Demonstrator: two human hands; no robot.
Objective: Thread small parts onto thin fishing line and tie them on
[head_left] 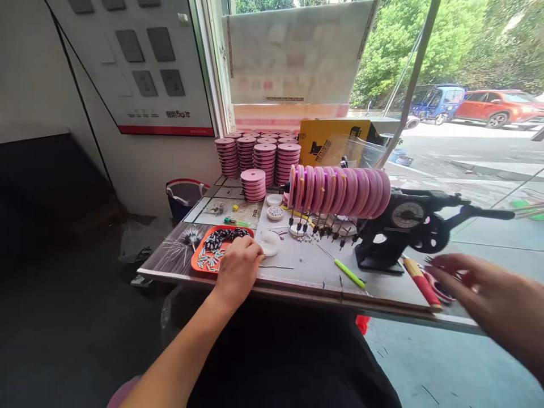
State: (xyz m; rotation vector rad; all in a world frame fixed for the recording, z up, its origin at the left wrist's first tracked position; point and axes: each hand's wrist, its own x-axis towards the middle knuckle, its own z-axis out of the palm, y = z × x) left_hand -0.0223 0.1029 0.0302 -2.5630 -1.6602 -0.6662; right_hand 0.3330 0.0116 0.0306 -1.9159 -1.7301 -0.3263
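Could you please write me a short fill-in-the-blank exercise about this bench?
1. The left hand is beside the ____ plastic tray.
2. The crank machine stands to the tray's ____.
3. Just left of the machine's base lies a slim tool with a ____ handle.
4. The box by the window is mostly ____.

Missing words: orange; right; green; yellow.

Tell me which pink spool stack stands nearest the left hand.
The front stack: it stands in front of the other pink stacks, closest to the left hand, and looks shorter.
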